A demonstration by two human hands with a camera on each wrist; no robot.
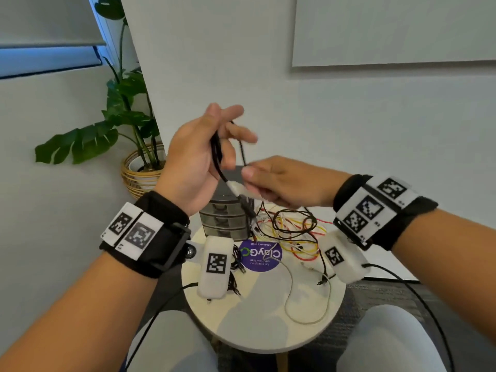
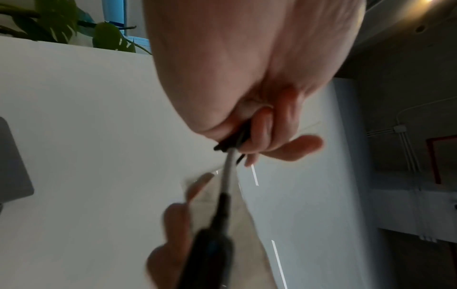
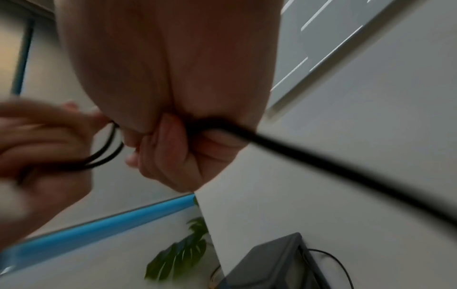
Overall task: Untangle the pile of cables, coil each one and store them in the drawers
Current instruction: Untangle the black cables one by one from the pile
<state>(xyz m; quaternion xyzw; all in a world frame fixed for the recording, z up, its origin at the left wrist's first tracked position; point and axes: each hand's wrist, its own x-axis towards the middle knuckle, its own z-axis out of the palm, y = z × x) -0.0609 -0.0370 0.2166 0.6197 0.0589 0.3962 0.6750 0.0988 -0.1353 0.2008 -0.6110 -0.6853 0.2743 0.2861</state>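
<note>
the left hand is being held up above the round table, palm turned toward the head camera, and its fingers are only partly curled, the index and middle reaching up and out toward one o'clock while the thumb side is closing over several loops of the black cable; the left wrist view is showing those fingers folding onto the dark strands against the palm, so this hand is gripping the loops rather than lying slack; the right hand is sitting just at four o'clock of the left, knuckles up, its fingers curled tight into a fist around the same cable, which in the right wrist view is running out of the closed fingers toward four o'clock; near the right thumb a whitish connector piece is showing on the cable, blurred; below both hands, at six o'clock, the pile of cables in red, yellow, white and black is lying loose on the table, just beside the small grey drawers at its nine o'clock, with all three drawers standing closed; a purple round sticker is lying on the tabletop at six o'clock of the drawers; a potted plant is standing on the floor at ten o'clock.
</note>
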